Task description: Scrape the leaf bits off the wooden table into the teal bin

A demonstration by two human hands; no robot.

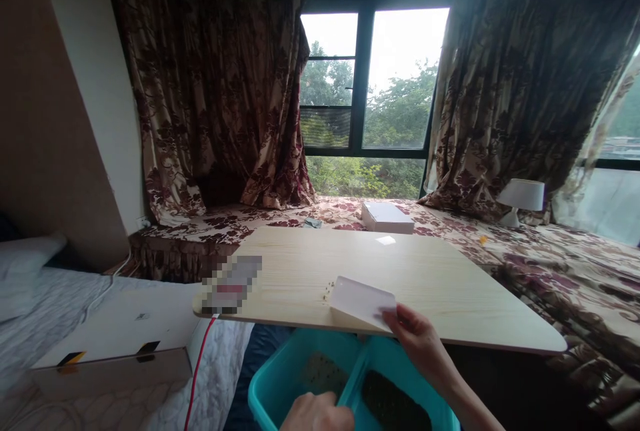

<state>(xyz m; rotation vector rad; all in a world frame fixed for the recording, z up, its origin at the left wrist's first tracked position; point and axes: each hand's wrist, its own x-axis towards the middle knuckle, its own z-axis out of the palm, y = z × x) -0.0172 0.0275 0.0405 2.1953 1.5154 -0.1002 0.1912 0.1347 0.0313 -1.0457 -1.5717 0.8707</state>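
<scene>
My right hand (414, 332) pinches the near right corner of a thin white rectangular plate (363, 298) with rounded corners. The plate is tilted just above the near edge of the pale wooden table (295, 258). Small dark crumbs (328, 290) lie on the tabletop by its left end. Below the table edge stands a turquoise two-compartment bin (270, 378). Fine specks cover the left compartment's floor, and a dark granular mass (393, 401) lies in the right one. My left hand (317, 412) is closed at the bin's near side; whatever its fingers hold is hidden.
A blurred flat device (233, 284) with a red cable (200, 358) lies at the table's left end. A white carton (125, 338) rests on the bed at left. Behind the table, a white box (387, 216) and a small lamp (523, 198) stand on the cloth-covered window ledge.
</scene>
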